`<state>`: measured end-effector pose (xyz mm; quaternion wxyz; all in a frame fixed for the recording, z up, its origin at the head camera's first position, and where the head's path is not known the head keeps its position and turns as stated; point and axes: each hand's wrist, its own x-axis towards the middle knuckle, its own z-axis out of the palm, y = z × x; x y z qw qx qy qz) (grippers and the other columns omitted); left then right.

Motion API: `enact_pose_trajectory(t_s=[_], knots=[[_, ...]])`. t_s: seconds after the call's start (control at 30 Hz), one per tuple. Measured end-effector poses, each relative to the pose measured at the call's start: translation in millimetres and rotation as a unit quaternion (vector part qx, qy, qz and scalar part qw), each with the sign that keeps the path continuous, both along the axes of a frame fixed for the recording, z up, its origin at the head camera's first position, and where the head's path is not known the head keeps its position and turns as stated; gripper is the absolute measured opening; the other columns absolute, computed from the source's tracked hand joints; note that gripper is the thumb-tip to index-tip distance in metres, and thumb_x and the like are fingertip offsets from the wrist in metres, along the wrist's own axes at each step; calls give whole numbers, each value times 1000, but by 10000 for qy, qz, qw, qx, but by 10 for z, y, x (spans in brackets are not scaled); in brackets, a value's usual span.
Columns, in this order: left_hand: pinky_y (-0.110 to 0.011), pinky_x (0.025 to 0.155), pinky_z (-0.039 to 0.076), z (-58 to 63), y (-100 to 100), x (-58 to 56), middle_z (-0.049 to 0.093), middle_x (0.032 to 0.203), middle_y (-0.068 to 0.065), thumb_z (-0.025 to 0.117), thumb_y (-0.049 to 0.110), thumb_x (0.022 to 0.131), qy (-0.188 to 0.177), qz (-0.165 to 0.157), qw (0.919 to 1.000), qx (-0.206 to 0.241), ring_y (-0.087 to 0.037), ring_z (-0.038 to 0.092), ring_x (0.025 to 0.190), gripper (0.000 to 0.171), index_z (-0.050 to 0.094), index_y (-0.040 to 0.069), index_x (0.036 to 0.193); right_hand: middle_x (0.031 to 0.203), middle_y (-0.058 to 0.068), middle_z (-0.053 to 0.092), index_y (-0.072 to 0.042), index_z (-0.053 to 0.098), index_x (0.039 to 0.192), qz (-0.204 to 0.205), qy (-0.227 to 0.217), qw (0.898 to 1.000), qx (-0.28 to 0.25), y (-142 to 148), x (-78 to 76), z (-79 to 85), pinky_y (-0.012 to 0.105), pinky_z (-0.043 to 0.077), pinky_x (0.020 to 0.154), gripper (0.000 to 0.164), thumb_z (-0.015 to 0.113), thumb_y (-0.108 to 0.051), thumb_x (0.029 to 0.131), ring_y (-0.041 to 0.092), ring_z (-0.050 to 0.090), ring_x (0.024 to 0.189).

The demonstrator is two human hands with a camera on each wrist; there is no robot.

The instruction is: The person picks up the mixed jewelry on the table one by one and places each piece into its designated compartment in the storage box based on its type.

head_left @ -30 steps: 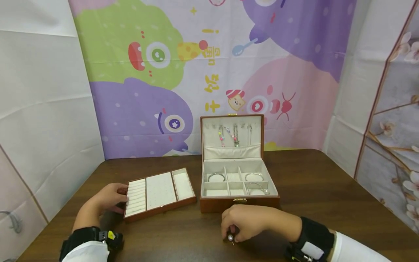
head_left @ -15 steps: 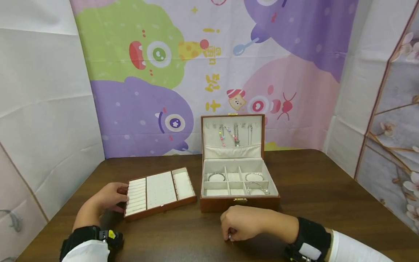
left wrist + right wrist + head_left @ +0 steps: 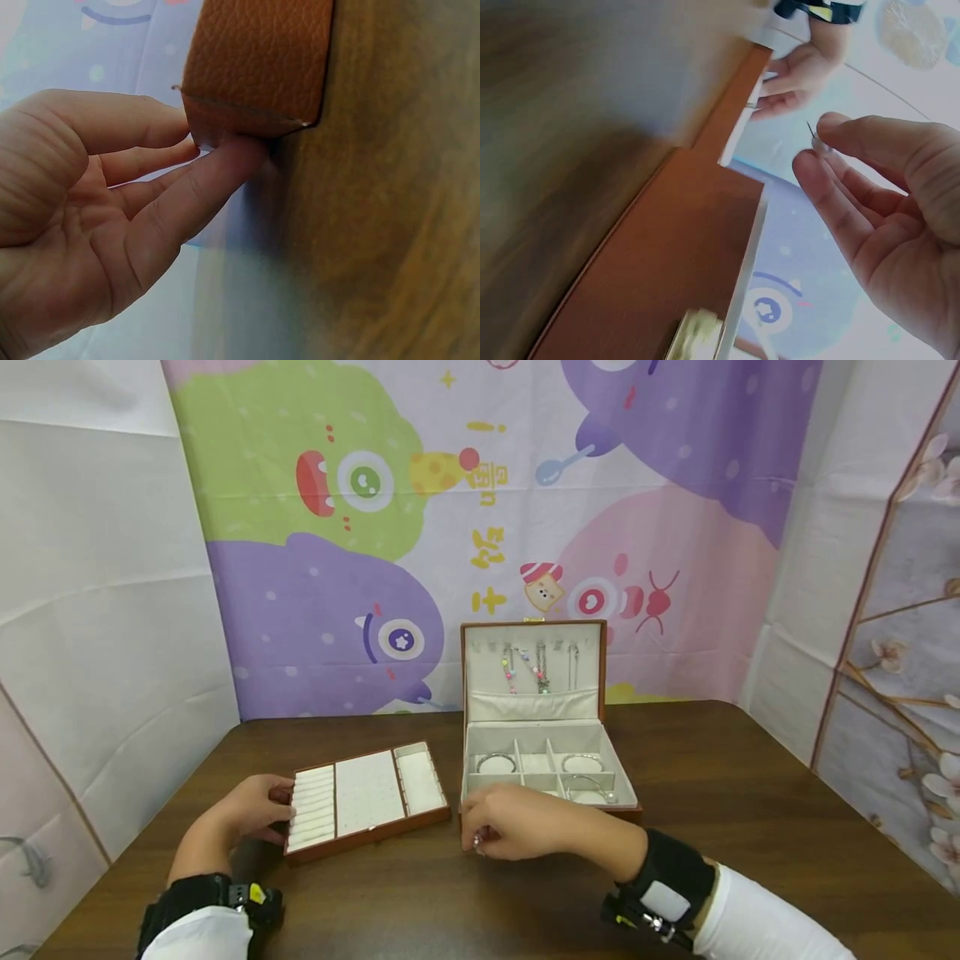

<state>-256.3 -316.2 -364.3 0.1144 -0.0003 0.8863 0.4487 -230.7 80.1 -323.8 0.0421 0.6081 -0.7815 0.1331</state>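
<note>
My right hand (image 3: 517,822) pinches a small stud earring (image 3: 821,146) between thumb and fingertip; a round whitish bead and a thin dark post show in the right wrist view. This hand hovers in front of the open jewelry box (image 3: 551,677), hiding part of its front. At the left, my left hand (image 3: 251,810) holds the end of a brown jewelry tray (image 3: 259,60), with fingertips against its rim and end wall. The tray lies on the table, angled, with white ring rolls (image 3: 311,810), a white panel with tiny holes (image 3: 369,792) and a bare side compartment (image 3: 420,781).
Bracelets (image 3: 496,763) lie in the box's compartments. Several necklaces (image 3: 540,668) hang inside its raised lid. A gold clasp (image 3: 696,337) sits on the box front. Brown tabletop (image 3: 705,777) extends around both; a cartoon cloth (image 3: 495,535) hangs behind.
My right hand has lifted from the table and moved left and away from me with the earring, now overlapping the box front. The left hand and tray have stayed put.
</note>
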Motion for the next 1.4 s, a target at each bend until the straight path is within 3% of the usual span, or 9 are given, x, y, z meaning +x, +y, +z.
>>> enact_pose_trajectory(t_s=[0.3,0.57,0.73,0.83,1.03,1.23,1.4], knots=[[-46,72,58,-4,-13,26,44,125,-40,60,-6,91,-59,53,10000,49,-31,61,92,61,26,-22,138,85,0,63,-8,76,88,-412,-171,9986,-281,-527,-244,38,10,43,69,13,70,1,80,7,58,75],[-46,74,58,5,-16,7,44,126,-38,62,-4,91,-108,73,9999,74,-33,59,96,61,28,-20,140,90,0,66,-7,77,94,-799,-48,9968,3,-936,-429,35,11,42,70,18,65,1,84,6,56,79],[-45,72,58,8,-33,1,44,126,-38,61,-5,91,-97,115,9999,37,-33,60,95,61,28,-20,140,94,1,71,-5,76,98,-1064,-203,9940,124,-1168,-491,46,10,44,71,19,63,1,86,6,61,84],[-45,72,58,2,-44,7,44,126,-39,61,-5,91,-72,115,9999,69,-33,60,95,61,28,-21,139,94,-1,72,-7,76,97,-1244,-62,9919,244,-1284,-524,13,11,45,72,18,65,1,85,6,63,85],[-45,72,58,-20,-40,17,45,127,-38,61,-5,91,-35,78,9999,91,-33,60,95,60,29,-20,140,91,-6,71,-11,76,92,-1596,365,9857,387,-1434,-564,-131,13,47,75,19,66,1,81,5,64,86],[-45,72,58,-26,-29,28,48,125,-36,61,-4,91,8,104,9999,113,-32,61,94,58,31,-19,139,83,-8,65,-12,73,86,-1953,528,9779,522,-1486,-568,-257,14,43,70,21,65,5,79,3,53,74],[-45,72,58,-35,-54,38,50,123,-35,61,-5,91,33,113,9999,105,-31,62,92,58,31,-19,139,90,-7,69,-12,75,89,-2161,483,9745,350,-1490,-586,-318,15,48,73,21,65,4,80,5,61,84]])
